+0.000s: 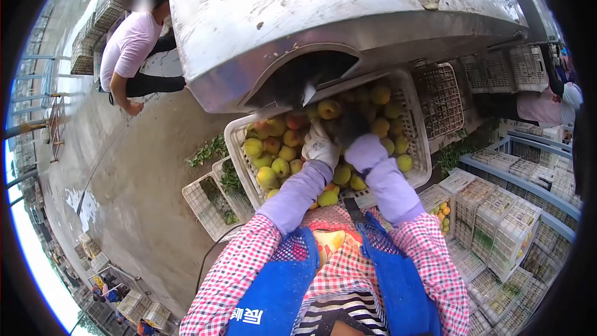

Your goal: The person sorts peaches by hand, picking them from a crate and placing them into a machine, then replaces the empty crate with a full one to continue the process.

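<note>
A white plastic crate [423,126] full of yellow-green and reddish peaches [280,167] lies in front of me. My left hand [321,148], in a white glove, rests among the fruit with its fingers stretched forward over it. I see nothing gripped in it. To its right, my right hand [352,126] wears a dark glove and reaches over the peaches. Motion smears its fingers, so its hold is hidden. Lilac sleeve covers show on both forearms.
A metal machine [348,0] with a dark opening [305,74] overhangs the crate's far side. Stacked crates [497,218] stand at right, near blue rails [528,143]. A small crate [208,205] holds leaves at left. A person in a pink shirt [134,43] bends at upper left.
</note>
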Available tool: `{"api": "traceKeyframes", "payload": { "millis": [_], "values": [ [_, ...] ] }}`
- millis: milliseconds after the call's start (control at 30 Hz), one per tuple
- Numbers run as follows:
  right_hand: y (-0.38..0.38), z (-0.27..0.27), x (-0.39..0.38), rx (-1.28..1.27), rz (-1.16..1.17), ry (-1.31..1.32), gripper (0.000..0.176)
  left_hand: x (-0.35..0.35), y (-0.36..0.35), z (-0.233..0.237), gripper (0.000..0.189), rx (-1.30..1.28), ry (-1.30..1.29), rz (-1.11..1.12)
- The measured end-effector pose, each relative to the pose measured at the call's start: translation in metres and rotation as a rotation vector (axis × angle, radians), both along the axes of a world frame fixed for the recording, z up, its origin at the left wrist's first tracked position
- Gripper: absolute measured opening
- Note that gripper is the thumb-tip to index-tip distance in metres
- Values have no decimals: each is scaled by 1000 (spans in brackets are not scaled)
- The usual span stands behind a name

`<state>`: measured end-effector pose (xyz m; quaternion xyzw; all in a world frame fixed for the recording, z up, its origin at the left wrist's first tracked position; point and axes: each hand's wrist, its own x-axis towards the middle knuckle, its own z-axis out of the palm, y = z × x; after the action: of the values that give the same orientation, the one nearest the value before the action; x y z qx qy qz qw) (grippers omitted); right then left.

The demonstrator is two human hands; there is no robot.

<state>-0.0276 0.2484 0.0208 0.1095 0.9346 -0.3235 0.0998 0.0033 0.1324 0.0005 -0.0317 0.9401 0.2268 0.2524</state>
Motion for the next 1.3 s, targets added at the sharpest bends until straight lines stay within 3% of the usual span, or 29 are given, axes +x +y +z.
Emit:
{"api": "traceKeyframes", "payload": {
  "millis": [33,100,167,200,267,300,400,500,600,700,800,833,933,1033,1133,1233,1300],
  "values": [
    [-10,11,-9,-20,-42,-93,66,4,-2,-31,92,-14,83,-14],
    [-25,41,-22,-65,-127,-281,77,-3,-8,-39,86,72,37,-6],
    [-16,-15,-18,-93,-99,-189,82,-7,-15,-39,73,146,51,22],
    [-10,-34,-17,-104,-81,-140,85,-11,-22,-24,68,266,-20,107],
    [2,-15,-5,-174,-61,-119,83,-16,-35,15,59,510,-157,284],
    [7,-2,5,-208,-50,-111,82,-7,-39,-14,54,1113,-333,598],
    [8,30,42,-685,-83,41,87,-12,-91,59,49,1266,-415,545],
    [-11,63,56,-568,59,222,91,-3,-105,111,52,1338,-340,603],
    [-35,84,56,-853,-180,212,89,-1,-110,138,52,1308,-210,578],
    [-47,106,45,-704,-127,307,81,-1,-116,160,58,1254,-103,560],
    [-53,135,14,-199,12,664,71,-2,-131,162,62,1262,-10,522],
    [-56,135,-3,-92,46,894,67,0,-137,162,62,1255,1,514],
    [-65,104,-44,178,63,984,67,3,-145,165,65,1274,-8,537],
    [-81,82,-92,-72,69,695,68,0,-145,161,67,1320,27,533],
    [-81,107,-91,-82,21,619,71,-5,-146,158,66,1376,29,520],
    [-60,153,-46,-467,297,662,80,-10,-144,174,68,1367,20,493],
    [-64,144,-5,-519,341,478,83,-7,-144,178,66,1356,-8,427]
  ]
}}
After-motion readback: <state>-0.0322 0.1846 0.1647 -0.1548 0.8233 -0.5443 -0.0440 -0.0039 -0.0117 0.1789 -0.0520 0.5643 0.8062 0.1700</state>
